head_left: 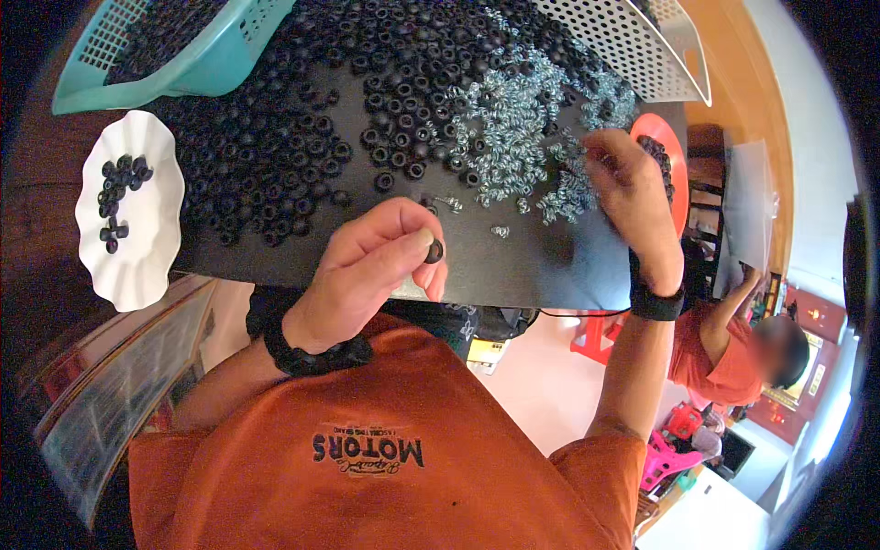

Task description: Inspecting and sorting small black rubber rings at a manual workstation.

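Note:
My left hand [362,261] is closed in a pinch, with a small black ring-shaped piece [434,251] between thumb and forefinger just above the table's near edge. Farther right, my right hand [632,197] hangs over the table, its fingers curled down and smeared by motion; whether they hold anything does not show. Beside it spreads a heap of small silvery coil springs [513,115]. A red-orange plate [676,147] with dark pieces in it lies right behind that hand. Many more black ring-shaped pieces [266,174] cover the left and far parts of the dark table [477,275].
A wavy-edged white dish [151,215] with several black pieces stands at the left. At the far left is a teal basket [197,73] of dark pieces; a white perforated basket [623,50] stands far right. Another person [715,353] in orange is beyond, at the right, near a red stool [594,337].

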Motion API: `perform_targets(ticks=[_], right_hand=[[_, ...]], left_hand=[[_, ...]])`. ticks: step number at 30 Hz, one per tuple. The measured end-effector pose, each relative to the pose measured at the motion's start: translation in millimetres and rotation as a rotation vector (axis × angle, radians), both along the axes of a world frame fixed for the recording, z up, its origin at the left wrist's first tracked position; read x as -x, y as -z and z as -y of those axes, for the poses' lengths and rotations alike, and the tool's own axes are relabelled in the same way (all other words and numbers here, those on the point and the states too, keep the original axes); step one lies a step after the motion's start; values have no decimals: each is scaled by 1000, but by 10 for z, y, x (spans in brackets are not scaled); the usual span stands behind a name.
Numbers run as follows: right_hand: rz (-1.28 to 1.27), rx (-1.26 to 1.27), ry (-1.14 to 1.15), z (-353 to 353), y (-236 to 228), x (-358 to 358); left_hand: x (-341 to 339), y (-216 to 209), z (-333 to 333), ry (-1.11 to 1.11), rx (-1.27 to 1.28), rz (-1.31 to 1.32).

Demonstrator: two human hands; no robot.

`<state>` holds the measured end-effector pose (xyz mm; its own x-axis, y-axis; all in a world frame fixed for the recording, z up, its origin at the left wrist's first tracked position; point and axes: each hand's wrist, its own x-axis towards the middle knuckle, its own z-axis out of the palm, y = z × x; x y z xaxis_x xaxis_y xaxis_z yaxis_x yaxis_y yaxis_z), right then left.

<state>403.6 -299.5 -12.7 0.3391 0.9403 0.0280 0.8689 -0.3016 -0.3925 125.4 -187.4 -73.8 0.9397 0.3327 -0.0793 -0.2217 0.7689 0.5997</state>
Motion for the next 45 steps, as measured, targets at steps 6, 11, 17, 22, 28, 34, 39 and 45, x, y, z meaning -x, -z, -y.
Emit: perform_targets(ticks=[6, 11, 17, 22, 28, 34, 39, 45], right_hand=[[197, -25, -38, -43, 12, -210], [224, 48, -33, -121, 43, -143], [291, 63, -50, -152, 110, -130], [218, 28, -34, -127, -87, 72], [-225, -63, -162, -260, -383, 1099], [-405, -137, -251, -324, -385, 1376], [-494, -133, -262, -323, -396, 1440], [-474, -191, -364, -333, -317, 1466]], left_hand=[[-12, 67, 26, -23, -72, 3], [6, 8, 4, -3, -7, 35], [9, 60, 1, -8, -93, 33], [-11, 61, 25, -32, -23, 50], [15, 54, -11, -57, 111, 51], [55, -17, -4, -54, 139, 25], [89, 12, 14, -41, 162, 70], [172, 2, 25, 10, 115, 82]])
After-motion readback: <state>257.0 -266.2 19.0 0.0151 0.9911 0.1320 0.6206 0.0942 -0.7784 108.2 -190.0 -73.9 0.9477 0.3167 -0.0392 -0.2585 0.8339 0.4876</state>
